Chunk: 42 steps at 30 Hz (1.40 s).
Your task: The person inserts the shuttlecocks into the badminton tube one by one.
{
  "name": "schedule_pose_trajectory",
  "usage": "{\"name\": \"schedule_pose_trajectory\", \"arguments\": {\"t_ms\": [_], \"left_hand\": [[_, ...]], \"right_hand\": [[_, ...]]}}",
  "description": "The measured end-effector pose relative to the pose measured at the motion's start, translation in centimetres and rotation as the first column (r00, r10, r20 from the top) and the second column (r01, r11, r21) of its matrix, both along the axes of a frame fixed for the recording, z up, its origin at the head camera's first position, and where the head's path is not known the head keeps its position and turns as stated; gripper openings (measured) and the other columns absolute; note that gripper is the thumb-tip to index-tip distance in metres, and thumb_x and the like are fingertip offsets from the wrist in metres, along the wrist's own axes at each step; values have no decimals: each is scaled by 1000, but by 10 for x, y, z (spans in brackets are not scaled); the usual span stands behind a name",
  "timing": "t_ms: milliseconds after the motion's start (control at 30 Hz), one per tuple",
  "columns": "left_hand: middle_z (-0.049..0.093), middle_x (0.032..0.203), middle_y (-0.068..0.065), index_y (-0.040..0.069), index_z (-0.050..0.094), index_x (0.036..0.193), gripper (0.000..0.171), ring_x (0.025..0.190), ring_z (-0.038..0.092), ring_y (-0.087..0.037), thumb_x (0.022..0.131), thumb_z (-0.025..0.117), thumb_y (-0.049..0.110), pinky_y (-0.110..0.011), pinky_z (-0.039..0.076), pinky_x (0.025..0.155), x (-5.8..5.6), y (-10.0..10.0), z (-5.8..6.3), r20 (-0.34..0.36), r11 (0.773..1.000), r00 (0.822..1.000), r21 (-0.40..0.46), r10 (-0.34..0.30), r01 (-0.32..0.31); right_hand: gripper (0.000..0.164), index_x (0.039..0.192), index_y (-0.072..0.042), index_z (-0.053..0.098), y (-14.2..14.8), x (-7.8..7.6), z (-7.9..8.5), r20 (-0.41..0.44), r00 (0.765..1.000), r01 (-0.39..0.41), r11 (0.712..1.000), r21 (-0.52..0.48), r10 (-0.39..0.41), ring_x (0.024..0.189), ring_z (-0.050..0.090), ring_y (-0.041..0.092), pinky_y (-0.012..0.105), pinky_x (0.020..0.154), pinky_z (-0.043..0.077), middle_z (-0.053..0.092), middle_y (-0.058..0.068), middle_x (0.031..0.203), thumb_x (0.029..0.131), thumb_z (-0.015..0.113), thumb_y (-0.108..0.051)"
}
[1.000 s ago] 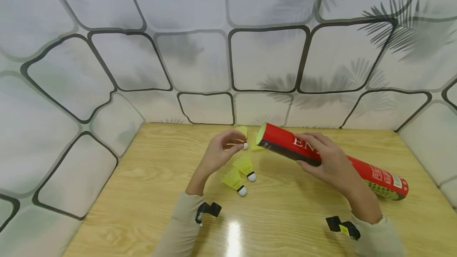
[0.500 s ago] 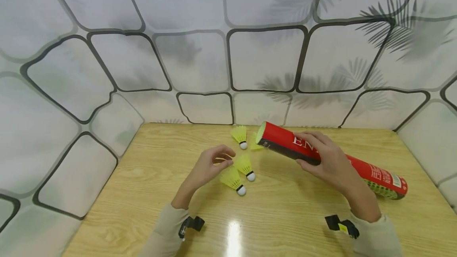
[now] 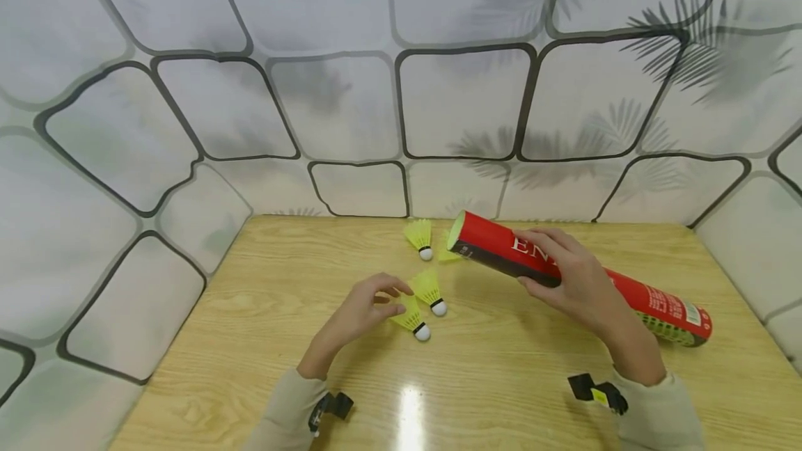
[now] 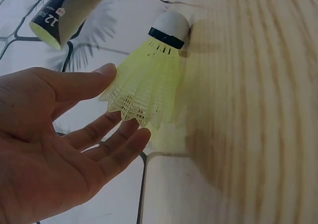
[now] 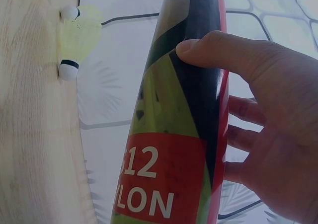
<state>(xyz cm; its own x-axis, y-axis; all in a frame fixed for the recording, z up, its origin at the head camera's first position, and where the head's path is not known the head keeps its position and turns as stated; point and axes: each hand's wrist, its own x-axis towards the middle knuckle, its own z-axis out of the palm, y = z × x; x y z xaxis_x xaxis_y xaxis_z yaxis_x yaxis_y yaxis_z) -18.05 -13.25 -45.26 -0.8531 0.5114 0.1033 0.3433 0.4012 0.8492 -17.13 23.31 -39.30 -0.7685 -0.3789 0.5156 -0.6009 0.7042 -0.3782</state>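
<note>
My left hand [image 3: 370, 308] is at the feathered end of the nearest yellow shuttlecock [image 3: 413, 322]. In the left wrist view, that shuttlecock [image 4: 144, 90] lies with its white cork away from me, and my thumb and loosely bent fingers stand around the skirt's rim without closing on it. My right hand [image 3: 579, 280] grips a red and black shuttlecock tube [image 3: 489, 246] round its middle. The tube is tilted, its open mouth raised toward the left. In the right wrist view, my thumb [image 5: 191, 50] lies across the tube's dark side.
Just beyond the nearest one is a second shuttlecock [image 3: 429, 287]. A third shuttlecock [image 3: 420, 236] lies near the back edge of the wooden table [image 3: 282, 298]. Another yellow shuttlecock [image 3: 447, 251] is partly hidden by the tube's mouth. A patterned wall covering [image 3: 357, 110] rises behind.
My left hand has left the far shuttlecock, leaving it on the table, and come back toward me to the nearest one. The right hand and tube have stayed almost in place.
</note>
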Motion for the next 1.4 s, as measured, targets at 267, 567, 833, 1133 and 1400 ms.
{"name": "schedule_pose_trajectory", "arguments": {"t_ms": [267, 567, 833, 1133, 1400], "left_hand": [[72, 116, -8, 5, 74, 113, 15, 100, 66, -20, 99, 68, 5, -37, 56, 87, -5, -4, -7, -37, 997, 998, -53, -51, 49], [73, 112, -6, 5, 74, 111, 14, 86, 60, -9, 98, 69, 5, -27, 53, 77, -7, -9, -2, -37, 997, 998, -61, -56, 54], [73, 110, -9, 5, 74, 112, 15, 94, 70, -19, 99, 68, 4, -29, 57, 78, -11, -21, 8, -46, 998, 998, -45, -34, 32], [73, 114, -13, 3, 73, 114, 16, 101, 73, -27, 98, 69, 5, -38, 59, 85, -17, -26, 25, -101, 999, 994, 24, 37, -35], [72, 116, -13, 4, 73, 116, 18, 105, 72, -29, 99, 69, 5, -48, 57, 92, -23, -18, 35, -120, 991, 985, 75, 121, -112]], "right_hand": [[73, 140, -10, 60, -2, -2, 2, -8, 1000, -11, 1000, 0, 11, 113, 60, 32, 57, 83, 59, 60, 13, 130, 74, 91, -3], [72, 139, -10, 60, 0, -4, 3, -13, 1000, -11, 1000, -2, 11, 113, 60, 32, 57, 84, 59, 59, 12, 130, 74, 91, -4], [73, 139, -10, 61, 0, -2, 5, -8, 1000, -1, 1000, -8, 1, 115, 59, 32, 59, 85, 58, 59, 11, 131, 73, 91, -2], [72, 138, -10, 61, 2, -2, 2, -26, 1000, 0, 1000, -6, -1, 114, 60, 33, 58, 85, 58, 60, 12, 130, 73, 92, -4], [73, 138, -9, 61, 3, -2, 1, -37, 999, -10, 1000, -10, 9, 113, 61, 32, 56, 82, 59, 60, 12, 130, 72, 92, -4]]}}
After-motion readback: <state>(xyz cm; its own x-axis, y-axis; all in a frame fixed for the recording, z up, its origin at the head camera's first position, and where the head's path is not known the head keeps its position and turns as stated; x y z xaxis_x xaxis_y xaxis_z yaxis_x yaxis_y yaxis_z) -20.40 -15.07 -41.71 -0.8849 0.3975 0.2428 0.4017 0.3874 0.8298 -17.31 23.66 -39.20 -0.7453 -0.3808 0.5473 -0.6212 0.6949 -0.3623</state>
